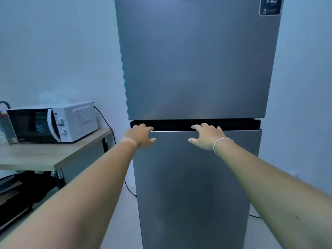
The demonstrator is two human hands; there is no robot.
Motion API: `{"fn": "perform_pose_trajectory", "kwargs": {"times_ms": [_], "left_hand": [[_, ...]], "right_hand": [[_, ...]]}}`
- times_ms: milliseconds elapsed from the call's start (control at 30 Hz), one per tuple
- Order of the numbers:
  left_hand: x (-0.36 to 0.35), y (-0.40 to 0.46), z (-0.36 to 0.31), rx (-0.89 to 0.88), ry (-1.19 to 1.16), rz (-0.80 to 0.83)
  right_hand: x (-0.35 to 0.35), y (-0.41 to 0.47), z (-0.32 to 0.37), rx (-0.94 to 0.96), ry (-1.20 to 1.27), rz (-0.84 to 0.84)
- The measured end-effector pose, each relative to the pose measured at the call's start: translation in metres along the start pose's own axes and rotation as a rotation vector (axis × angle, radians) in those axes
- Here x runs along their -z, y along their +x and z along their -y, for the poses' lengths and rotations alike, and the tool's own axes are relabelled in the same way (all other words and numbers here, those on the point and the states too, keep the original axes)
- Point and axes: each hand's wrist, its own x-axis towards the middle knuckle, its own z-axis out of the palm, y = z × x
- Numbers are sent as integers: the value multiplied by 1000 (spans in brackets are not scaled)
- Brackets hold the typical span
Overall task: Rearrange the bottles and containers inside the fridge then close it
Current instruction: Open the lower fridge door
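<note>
Left grip (142, 135): fingers hooked over the top edge of the lower fridge door (195, 186), near its left corner, fingertips in the dark gap under the upper door (195, 65), thumb spread against the door face. Right grip (206, 135): same hold on that edge, just right of centre, white band (221, 142) on the wrist. Fridge (197, 105) stands straight ahead, both doors shut, contents hidden. Far left: microwave (52, 123) on the wooden surface (45, 155), near its back edge, well apart from both grips.
</note>
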Motion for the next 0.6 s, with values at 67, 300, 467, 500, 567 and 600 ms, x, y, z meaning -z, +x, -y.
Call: {"fn": "perform_pose_trajectory", "kwargs": {"times_ms": [67, 300, 467, 500, 567, 600], "left_hand": [[-2, 2, 6, 16, 28, 9], [-19, 16, 17, 7, 78, 6], [-30, 20, 14, 20, -3, -21], [-31, 20, 13, 28, -28, -31], [-32, 19, 11, 50, -52, -35], [-31, 18, 12, 54, -51, -36]], "right_hand": [[-2, 2, -7, -30, -38, -21], [-22, 8, -16, -27, -6, -107], [-24, 8, -21, -1, -3, -93], [-24, 7, -21, 3, 0, -93], [-25, 5, -21, 10, -2, -94], [-26, 4, -20, 11, 2, -94]]}}
